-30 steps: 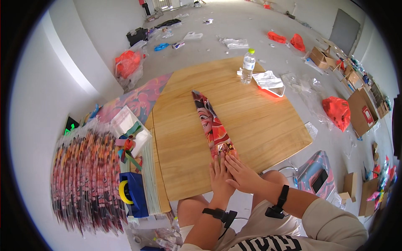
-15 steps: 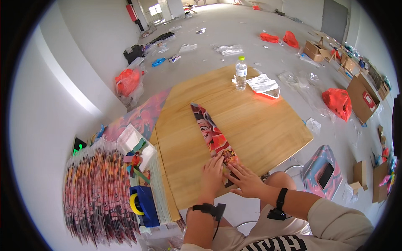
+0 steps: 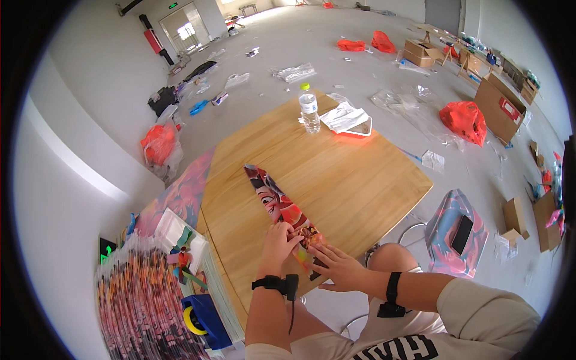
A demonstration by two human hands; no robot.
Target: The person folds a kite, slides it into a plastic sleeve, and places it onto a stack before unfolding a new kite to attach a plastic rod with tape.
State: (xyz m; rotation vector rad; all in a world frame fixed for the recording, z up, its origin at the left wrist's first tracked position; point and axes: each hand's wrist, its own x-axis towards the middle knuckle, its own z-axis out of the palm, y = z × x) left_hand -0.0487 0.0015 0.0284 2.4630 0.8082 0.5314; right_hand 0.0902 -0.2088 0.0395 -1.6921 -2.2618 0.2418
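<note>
A long, narrow printed strip (image 3: pixel 271 203), red and black with a cartoon face, lies slantwise on the wooden table (image 3: pixel 342 186). It looks folded, and its pointed end faces away from me. At the strip's near left edge, my left hand (image 3: pixel 279 249) has its fingers bent and thumb drawn in, gripping the edge. A yellow-green patch of the strip shows between my hands. My right hand (image 3: pixel 342 268) lies flat across the near end, fingers stretched out, and hides part of it. Black straps with small devices circle both wrists.
Packed printed pieces in clear plastic (image 3: pixel 141 294) stand at the left, beside a blue tape dispenser (image 3: pixel 207 321) and coloured ribbons (image 3: pixel 183 257). A water bottle (image 3: pixel 309 113) and a tissue-topped tray (image 3: pixel 351 120) occupy the table's far edge. A phone (image 3: pixel 462 234) rests on a patterned stool (image 3: pixel 441 240).
The view has shifted, so the table sits further left and lower. My left hand's fingers have gone from lying flat to bent at the strip's edge. My right hand stays flat.
</note>
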